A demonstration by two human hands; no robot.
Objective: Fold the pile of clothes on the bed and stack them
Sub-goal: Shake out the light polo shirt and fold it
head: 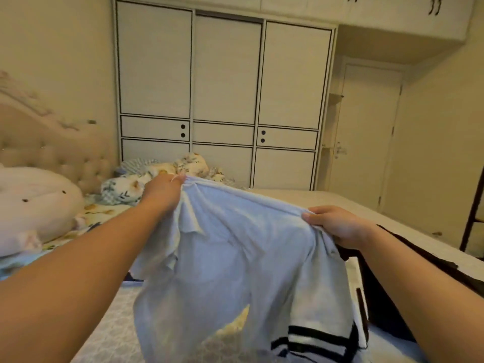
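Head view: a thin, pale blue-white garment (pixel 235 258) of soft, slightly see-through cloth hangs in the air over the bed (pixel 327 203), stretched between both hands. Its top edge runs as a rolled hem from one hand to the other, and loose folds and a small flap fall beneath the left side. Through the lower part a yellowish patch shows faintly. Below it, at the lower right, lies a white cloth with black stripes (pixel 314 336), and a dark garment (pixel 392 258) lies on the mattress under the right forearm.

The left hand (pixel 163 191) reaches forward with the arm nearly straight, fingers curled over the far corner of the top edge, bunching the cloth. The right hand (pixel 337 226) sits nearer, thumb on top and fingers curled beneath, pinching the other end of the same edge.

The mattress surface is quilted and pale. At the left stands a tufted beige headboard (pixel 52 158) with a plump white pillow (pixel 34 203) before it, and a rumpled floral bedding heap (pixel 162 174) lies behind the left hand. A white wardrobe (pixel 225 100) with black-lined panels fills the far wall.
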